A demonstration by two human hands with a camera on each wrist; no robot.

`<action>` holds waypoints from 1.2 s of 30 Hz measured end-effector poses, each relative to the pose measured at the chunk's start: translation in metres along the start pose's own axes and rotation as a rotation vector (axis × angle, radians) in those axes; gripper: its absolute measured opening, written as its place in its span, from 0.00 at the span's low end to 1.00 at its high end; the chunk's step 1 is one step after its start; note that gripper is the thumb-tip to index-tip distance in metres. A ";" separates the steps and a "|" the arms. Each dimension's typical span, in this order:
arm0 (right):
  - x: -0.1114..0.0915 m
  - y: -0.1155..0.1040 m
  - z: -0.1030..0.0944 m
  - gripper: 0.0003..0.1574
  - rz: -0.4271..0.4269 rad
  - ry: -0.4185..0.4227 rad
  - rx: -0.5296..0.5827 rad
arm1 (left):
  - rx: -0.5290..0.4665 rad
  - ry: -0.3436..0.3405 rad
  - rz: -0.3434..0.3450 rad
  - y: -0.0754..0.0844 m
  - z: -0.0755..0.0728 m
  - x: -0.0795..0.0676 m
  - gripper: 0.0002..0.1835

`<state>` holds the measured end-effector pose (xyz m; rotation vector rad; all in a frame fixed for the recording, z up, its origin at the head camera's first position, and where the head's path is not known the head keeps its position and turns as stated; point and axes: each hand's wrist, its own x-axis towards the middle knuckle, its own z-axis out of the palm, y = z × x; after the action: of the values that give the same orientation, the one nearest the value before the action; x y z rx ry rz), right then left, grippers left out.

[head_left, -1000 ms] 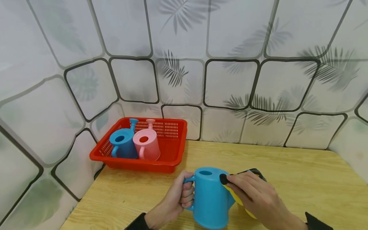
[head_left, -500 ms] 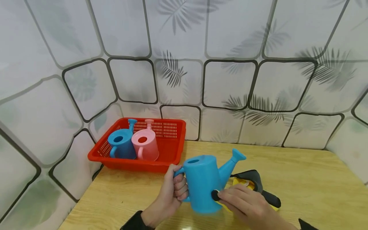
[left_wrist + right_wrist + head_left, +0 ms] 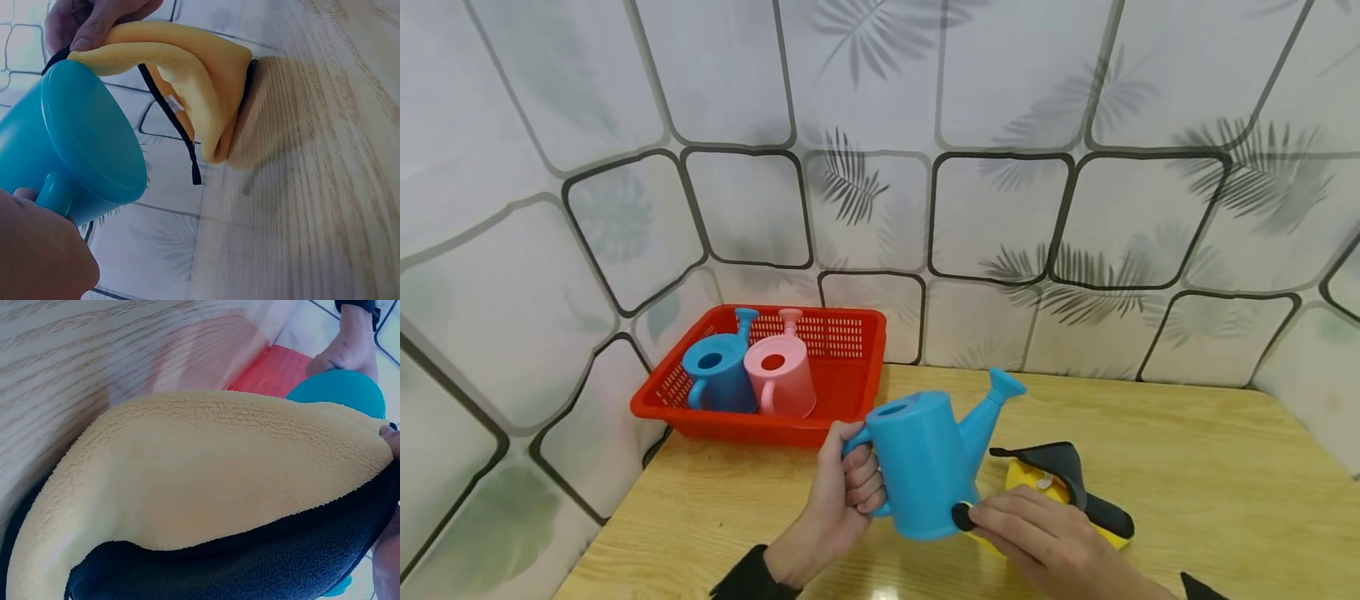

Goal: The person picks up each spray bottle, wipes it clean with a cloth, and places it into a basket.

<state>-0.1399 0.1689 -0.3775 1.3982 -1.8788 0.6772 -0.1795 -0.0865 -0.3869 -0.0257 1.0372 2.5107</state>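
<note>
My left hand (image 3: 842,492) grips the handle of a light blue watering can (image 3: 917,467), which is raised off the table and tilted. Its spout points up to the right. Pinched in my right hand (image 3: 1052,529) is a cloth (image 3: 1037,479), yellow on one face and black on the other. A bunched black bit of it touches the can's side low down, near the base. The rest of the cloth (image 3: 206,69) hangs in folds onto the table in the left wrist view. In the right wrist view the cloth (image 3: 219,469) hides much of the can.
A red basket (image 3: 857,400) stands at the back left of the wooden table (image 3: 1195,467). Inside it are a darker blue watering can (image 3: 722,375) and a pink one (image 3: 786,379), side by side. A patterned wall covering (image 3: 880,208) rises behind the table.
The can has gone up and left, tilted, and turned so its spout shows on the right. My right hand has brought the cloth from the can's top rim down to its lower side.
</note>
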 end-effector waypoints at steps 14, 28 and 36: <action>0.002 0.002 -0.002 0.23 -0.053 0.095 -0.104 | -0.006 -0.045 0.007 0.000 0.004 -0.001 0.26; 0.012 0.003 -0.011 0.27 0.252 0.245 -0.251 | 0.218 -0.198 0.081 -0.008 0.013 0.008 0.25; 0.029 0.017 -0.003 0.20 0.456 0.389 -0.234 | 0.454 -0.275 0.386 -0.002 0.010 0.025 0.25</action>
<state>-0.1610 0.1584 -0.3531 0.6355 -1.8902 0.8439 -0.1999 -0.0689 -0.3849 0.6904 1.5787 2.4311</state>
